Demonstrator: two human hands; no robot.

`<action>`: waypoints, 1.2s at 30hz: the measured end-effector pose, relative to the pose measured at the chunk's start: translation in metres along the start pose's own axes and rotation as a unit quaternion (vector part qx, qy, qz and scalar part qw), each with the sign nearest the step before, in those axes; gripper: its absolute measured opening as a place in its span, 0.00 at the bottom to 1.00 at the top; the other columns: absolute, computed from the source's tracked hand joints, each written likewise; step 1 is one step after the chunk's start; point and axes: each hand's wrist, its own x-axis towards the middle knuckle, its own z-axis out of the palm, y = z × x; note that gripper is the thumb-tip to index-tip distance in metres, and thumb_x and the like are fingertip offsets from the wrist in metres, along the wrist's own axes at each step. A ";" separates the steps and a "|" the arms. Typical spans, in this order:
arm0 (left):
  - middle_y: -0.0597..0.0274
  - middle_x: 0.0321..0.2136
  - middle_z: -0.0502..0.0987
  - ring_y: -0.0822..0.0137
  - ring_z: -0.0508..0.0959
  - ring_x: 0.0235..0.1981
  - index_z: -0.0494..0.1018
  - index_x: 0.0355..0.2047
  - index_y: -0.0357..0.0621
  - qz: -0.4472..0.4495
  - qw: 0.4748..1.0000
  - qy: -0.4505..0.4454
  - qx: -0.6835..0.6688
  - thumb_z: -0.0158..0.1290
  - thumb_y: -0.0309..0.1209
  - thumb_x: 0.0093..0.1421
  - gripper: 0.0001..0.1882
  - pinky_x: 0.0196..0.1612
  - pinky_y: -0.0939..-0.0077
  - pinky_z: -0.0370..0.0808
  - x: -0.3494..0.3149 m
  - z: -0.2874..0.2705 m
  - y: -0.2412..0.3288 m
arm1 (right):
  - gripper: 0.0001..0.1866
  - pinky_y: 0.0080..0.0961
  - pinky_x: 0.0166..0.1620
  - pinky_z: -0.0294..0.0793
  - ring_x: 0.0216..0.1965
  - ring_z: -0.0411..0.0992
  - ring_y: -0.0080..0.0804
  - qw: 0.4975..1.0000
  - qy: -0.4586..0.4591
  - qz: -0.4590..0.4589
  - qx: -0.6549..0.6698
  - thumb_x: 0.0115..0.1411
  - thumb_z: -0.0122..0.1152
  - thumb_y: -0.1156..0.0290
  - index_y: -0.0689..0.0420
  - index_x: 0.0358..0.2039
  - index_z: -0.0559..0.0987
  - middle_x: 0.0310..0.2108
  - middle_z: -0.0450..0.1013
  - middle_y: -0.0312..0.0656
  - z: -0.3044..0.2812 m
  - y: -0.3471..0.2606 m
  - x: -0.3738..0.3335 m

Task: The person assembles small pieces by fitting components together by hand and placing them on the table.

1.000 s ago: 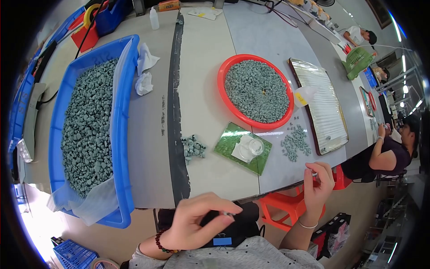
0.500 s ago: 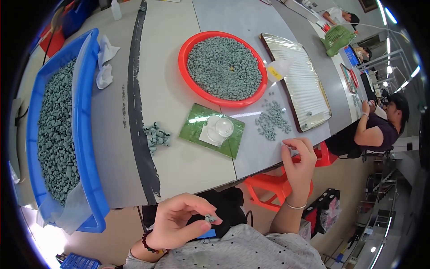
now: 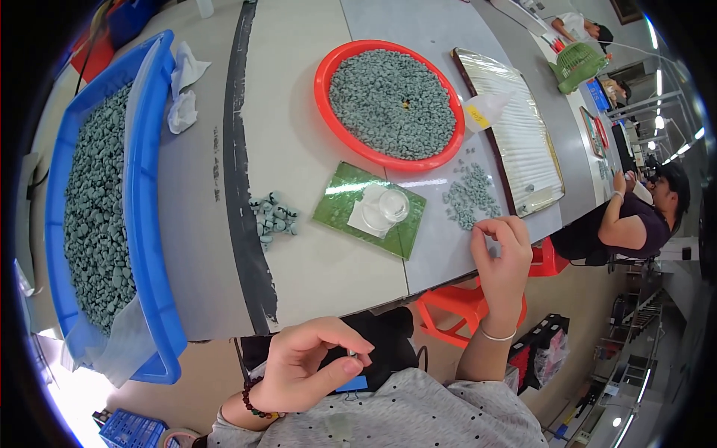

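My left hand [image 3: 310,366] is low in front of my body, thumb and forefinger closed on a small grey-green piece [image 3: 352,354] that the fingertips mostly hide. Over the table's near edge, my right hand [image 3: 505,257] has its thumb and forefinger drawn together; anything between them is too small to make out. Just beyond it lies a loose scatter of small grey-green pieces [image 3: 472,196]. A green board [image 3: 337,196] between the hands carries white paper and a clear round dish [image 3: 393,206]. Left of the board is a heap of larger grey-green pieces with black marks [image 3: 275,216].
A red basin [image 3: 326,104] full of small grey-green pieces stands farther back. On the left is a blue crate [image 3: 166,313] of similar pieces. A ridged white tray [image 3: 526,142] lies to the right. Red stools [image 3: 455,306] stand below the edge; a co-worker [image 3: 635,216] sits right.
My right thumb and forefinger have come closer together near the scattered pieces. My left hand stays nearly in place, its small piece now more hidden. The whole view has shifted slightly.
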 end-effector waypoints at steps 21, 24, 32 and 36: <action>0.58 0.24 0.70 0.67 0.68 0.23 0.72 0.27 0.37 0.305 0.866 0.049 0.394 0.53 0.23 0.47 0.05 0.24 0.77 0.64 0.023 -0.004 0.003 | 0.14 0.21 0.25 0.58 0.23 0.63 0.25 0.927 0.012 -0.217 0.307 0.39 0.66 0.79 0.56 0.31 0.78 0.27 0.67 0.32 0.017 -0.106 -0.018; 0.59 0.23 0.69 0.68 0.66 0.22 0.71 0.26 0.37 0.292 0.882 0.031 0.368 0.52 0.23 0.46 0.05 0.24 0.78 0.62 0.022 -0.007 0.003 | 0.15 0.21 0.25 0.59 0.23 0.63 0.26 0.903 -0.040 -0.211 0.373 0.37 0.66 0.80 0.56 0.30 0.79 0.27 0.67 0.33 0.016 -0.105 -0.014; 0.61 0.23 0.68 0.69 0.66 0.22 0.71 0.23 0.39 0.226 0.924 -0.038 0.306 0.50 0.23 0.43 0.04 0.23 0.79 0.61 0.024 -0.008 0.007 | 0.17 0.22 0.25 0.59 0.22 0.64 0.27 0.878 -0.090 -0.229 0.410 0.31 0.66 0.80 0.57 0.28 0.78 0.26 0.67 0.33 0.012 -0.100 -0.003; 0.61 0.22 0.68 0.69 0.66 0.22 0.71 0.24 0.40 0.241 0.911 -0.014 0.335 0.52 0.24 0.45 0.04 0.23 0.78 0.62 0.023 -0.009 0.003 | 0.13 0.22 0.24 0.57 0.22 0.63 0.26 0.897 -0.069 -0.281 0.334 0.34 0.66 0.75 0.57 0.26 0.79 0.24 0.68 0.33 0.008 -0.100 0.001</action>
